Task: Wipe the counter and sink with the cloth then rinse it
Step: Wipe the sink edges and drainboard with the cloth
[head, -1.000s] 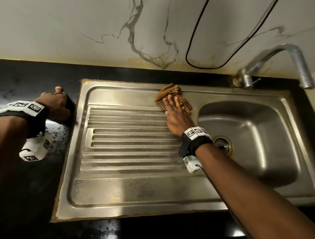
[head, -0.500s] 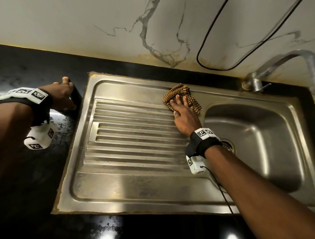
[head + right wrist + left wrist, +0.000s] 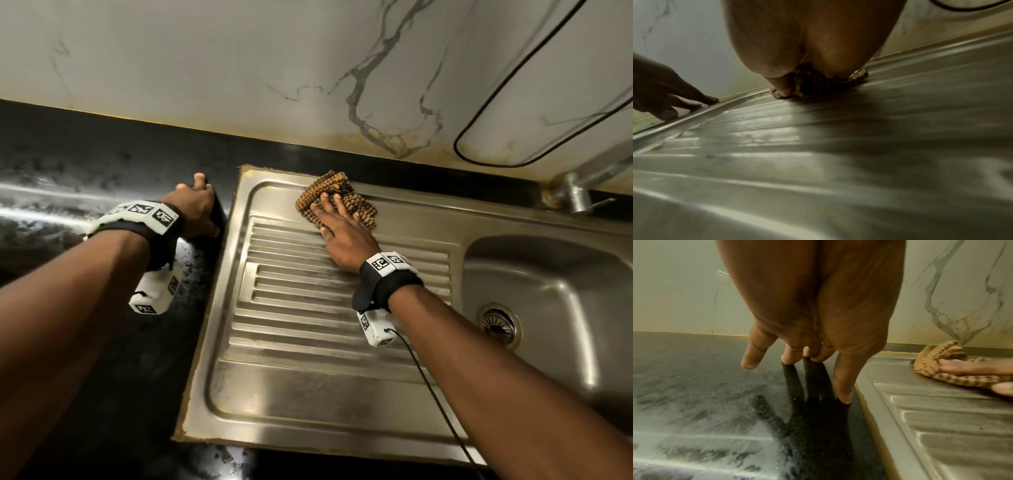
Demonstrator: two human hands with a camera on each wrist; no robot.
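Observation:
A brown checked cloth (image 3: pixel 359 205) (image 3: pixel 931 366) (image 3: pixel 818 84) lies bunched on the far left part of the steel drainboard (image 3: pixel 308 308) (image 3: pixel 818 146), near the sink unit's back corner. My right hand (image 3: pixel 337 222) presses flat on the cloth with straight, spread fingers. My left hand (image 3: pixel 195 209) (image 3: pixel 797 360) rests by its fingertips on the black counter (image 3: pixel 85 178) (image 3: pixel 684 369), just left of the sink's left rim, and holds nothing. The sink bowl (image 3: pixel 555 294) with its drain (image 3: pixel 498 323) sits to the right.
A steel tap (image 3: pixel 582 185) stands at the back right of the sink. A black cable (image 3: pixel 479 116) loops down the marble wall above it. A thin black wire (image 3: pixel 431 387) runs from my right wrist camera over the drainboard. The counter left of the sink is wet and glossy.
My right hand has slid the cloth leftward along the drainboard's far edge toward its back left corner. The left hand stays propped on the counter. The view has shifted right to left.

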